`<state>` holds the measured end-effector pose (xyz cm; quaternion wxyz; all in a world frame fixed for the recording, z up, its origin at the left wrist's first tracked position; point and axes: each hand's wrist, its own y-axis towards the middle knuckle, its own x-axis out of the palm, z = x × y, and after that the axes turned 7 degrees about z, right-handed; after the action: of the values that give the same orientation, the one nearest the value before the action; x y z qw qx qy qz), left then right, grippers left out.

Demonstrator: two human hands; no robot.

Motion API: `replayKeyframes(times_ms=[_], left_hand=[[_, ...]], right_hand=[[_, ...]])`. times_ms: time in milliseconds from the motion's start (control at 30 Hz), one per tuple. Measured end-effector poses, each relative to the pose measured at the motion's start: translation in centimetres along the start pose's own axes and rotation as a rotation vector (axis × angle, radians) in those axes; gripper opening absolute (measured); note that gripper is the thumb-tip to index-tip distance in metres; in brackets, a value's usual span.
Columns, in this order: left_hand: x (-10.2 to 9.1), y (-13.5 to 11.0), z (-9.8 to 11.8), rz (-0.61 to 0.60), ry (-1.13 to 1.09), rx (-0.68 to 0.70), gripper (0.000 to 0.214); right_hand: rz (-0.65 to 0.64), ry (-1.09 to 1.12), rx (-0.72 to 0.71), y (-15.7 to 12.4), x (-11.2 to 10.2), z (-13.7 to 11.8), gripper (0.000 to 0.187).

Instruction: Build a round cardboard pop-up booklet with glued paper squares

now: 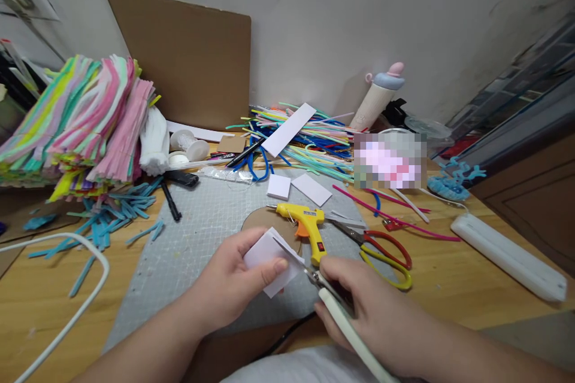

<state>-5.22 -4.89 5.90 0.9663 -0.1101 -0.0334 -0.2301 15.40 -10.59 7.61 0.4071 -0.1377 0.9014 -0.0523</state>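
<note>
My left hand [233,284] pinches a small white piece of paper [269,257] above the grey cutting mat [197,233]. My right hand [368,311] is closed round white-handled scissors [327,296], whose metal blades meet the paper's right edge. A yellow glue gun [305,221] with an orange trigger lies on a brown cardboard disc [258,221] just beyond the paper. Red-and-yellow scissors [381,248] lie to its right.
Stacks of coloured pipe cleaners [85,119] fill the left; loose ones [305,143] lie at the back by a cardboard sheet [188,60]. White paper pieces [296,188], a black pen [171,200], a bottle [377,99], a white case [507,257] and a white cable [67,311] surround the mat.
</note>
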Motion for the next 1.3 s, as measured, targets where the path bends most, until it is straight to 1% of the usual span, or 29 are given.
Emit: replayKeyframes(times_ms=[67, 133, 200, 267, 367, 500, 733, 1000, 1167, 1233, 1300], left_hand=[[0.0, 0.0, 0.0, 0.003, 0.052, 0.038, 0.03], [0.0, 0.0, -0.1, 0.0, 0.094, 0.073, 0.026], [0.0, 0.0, -0.2, 0.005, 0.119, 0.092, 0.025], [0.0, -0.1, -0.3, 0.005, 0.127, 0.097, 0.025], [0.0, -0.2, -0.3, -0.006, 0.112, 0.084, 0.026], [0.0, -0.3, -0.2, -0.022, 0.091, 0.065, 0.027], [-0.1, -0.1, -0.4, -0.03, 0.049, 0.04, 0.029], [-0.1, -0.1, -0.5, -0.043, -0.016, -0.003, 0.031], [-0.2, 0.0, -0.5, -0.028, 0.083, 0.029, 0.03], [-0.1, -0.2, -0.4, -0.026, 0.132, 0.055, 0.031], [-0.1, -0.3, -0.3, -0.029, 0.172, 0.082, 0.031]], right_hand=[[-0.001, -0.015, 0.033, 0.0, -0.5, -0.4, 0.015], [-0.01, -0.008, 0.049, 0.0, -0.9, -0.8, 0.02], [-0.035, 0.016, 0.051, 0.0, -1.2, -1.2, 0.024], [-0.035, 0.017, 0.057, 0.1, -1.2, -1.4, 0.024], [-0.019, 0.001, 0.036, 0.3, -0.8, -1.3, 0.013], [-0.01, -0.023, 0.007, 0.3, -0.4, -0.9, 0.017], [0.012, -0.045, 0.004, -0.1, 0.1, -0.4, 0.017], [0.035, -0.037, -0.022, 0.2, 0.5, 0.1, 0.02], [-0.012, -0.066, 0.005, 0.3, -0.1, -0.1, 0.015], [0.001, -0.101, 0.002, 0.1, -0.6, -0.6, 0.016], [0.02, -0.115, -0.015, -0.1, -1.1, -1.1, 0.021]])
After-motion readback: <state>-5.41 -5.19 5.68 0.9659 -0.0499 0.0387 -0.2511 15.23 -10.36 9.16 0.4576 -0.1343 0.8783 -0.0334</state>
